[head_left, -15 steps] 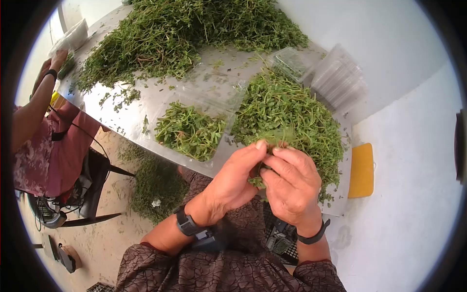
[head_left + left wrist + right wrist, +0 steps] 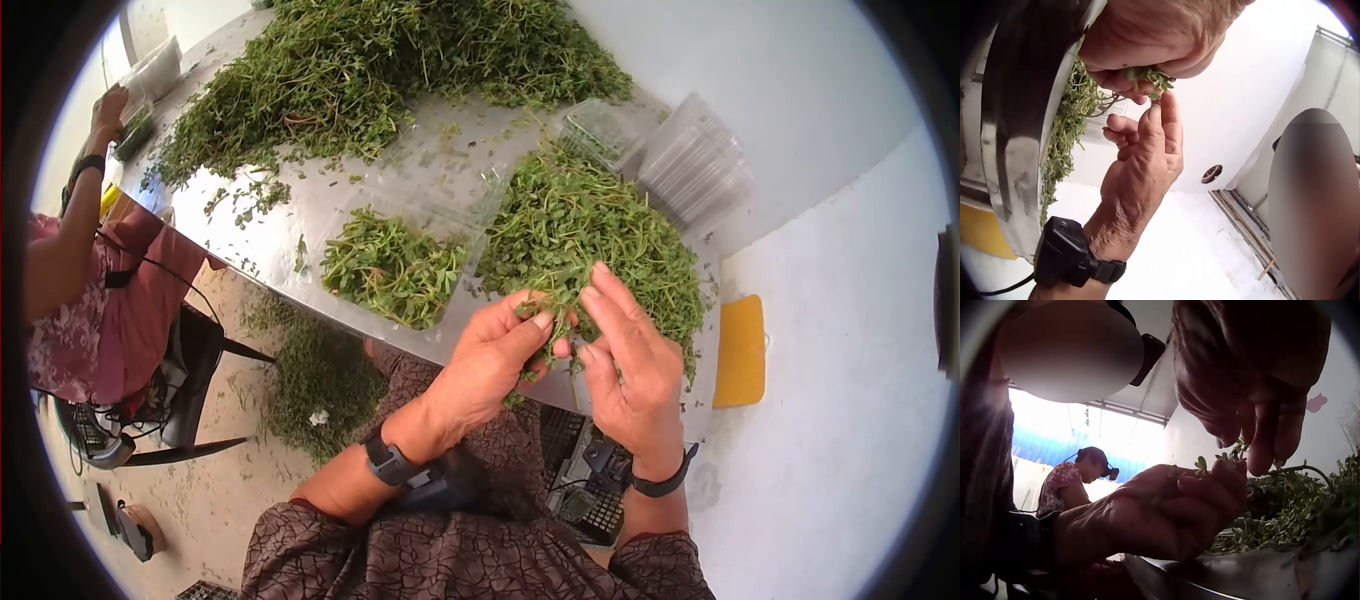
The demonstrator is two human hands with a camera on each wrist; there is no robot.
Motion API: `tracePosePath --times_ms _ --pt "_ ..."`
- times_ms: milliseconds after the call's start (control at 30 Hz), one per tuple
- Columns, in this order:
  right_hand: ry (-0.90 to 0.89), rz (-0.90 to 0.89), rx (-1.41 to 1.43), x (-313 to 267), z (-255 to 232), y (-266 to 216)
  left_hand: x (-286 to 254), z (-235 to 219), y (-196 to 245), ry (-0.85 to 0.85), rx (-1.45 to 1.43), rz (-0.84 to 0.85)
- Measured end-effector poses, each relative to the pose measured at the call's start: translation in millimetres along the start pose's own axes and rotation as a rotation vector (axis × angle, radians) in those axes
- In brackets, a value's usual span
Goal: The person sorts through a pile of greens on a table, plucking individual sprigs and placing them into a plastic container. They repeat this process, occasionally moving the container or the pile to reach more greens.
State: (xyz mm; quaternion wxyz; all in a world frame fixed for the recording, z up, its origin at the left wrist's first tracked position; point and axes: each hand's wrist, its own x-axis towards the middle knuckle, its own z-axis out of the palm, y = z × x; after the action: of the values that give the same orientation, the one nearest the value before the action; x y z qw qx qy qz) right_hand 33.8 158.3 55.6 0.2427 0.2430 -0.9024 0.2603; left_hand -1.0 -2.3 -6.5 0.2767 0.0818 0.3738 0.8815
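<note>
Small leafy green sprigs [image 2: 1147, 76] are gripped in my left hand [image 2: 490, 350], held over the table's near edge. Leaves and stems stick out between its thumb and fingers. Close beside them is my right hand [image 2: 635, 385], its fingers extended and its thumb apart from them, with the fingertips right at the sprigs. Just beyond both hands lies a heap of picked greens [image 2: 610, 220]. To the left, a clear plastic container [image 2: 450, 312] with its lid folded back holds more greens [image 2: 390, 270].
A large pile of greens [image 2: 380, 70] covers the table's far side. Stacked clear containers [image 2: 695, 165] stand by the wall at right, near a yellow panel [image 2: 740, 350]. Another person [image 2: 75, 280] works at left. More greens [image 2: 320, 370] lie on the floor.
Both hands were together at the fingertips; now the right hand has drawn off to the right and its fingers have straightened. The left hand keeps the sprigs.
</note>
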Motion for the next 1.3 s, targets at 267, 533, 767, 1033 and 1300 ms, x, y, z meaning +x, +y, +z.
tracePosePath --times_ms 267,533,767,1033,1300 --pt "-0.048 -0.107 -0.051 7 -7 14 -2 4 6 -0.029 0.087 0.027" --pt "-0.096 0.234 0.335 4 -10 12 -9 -7 6 -0.076 0.075 0.031" --pt "-0.326 0.253 0.555 15 -10 19 -14 -4 12 -0.17 0.115 -0.01" --pt "-0.28 0.2 0.458 18 -7 15 -10 -10 6 -0.119 0.247 0.022" --pt "-0.258 0.127 0.278 12 -4 31 -9 2 10 -0.012 0.342 0.011"
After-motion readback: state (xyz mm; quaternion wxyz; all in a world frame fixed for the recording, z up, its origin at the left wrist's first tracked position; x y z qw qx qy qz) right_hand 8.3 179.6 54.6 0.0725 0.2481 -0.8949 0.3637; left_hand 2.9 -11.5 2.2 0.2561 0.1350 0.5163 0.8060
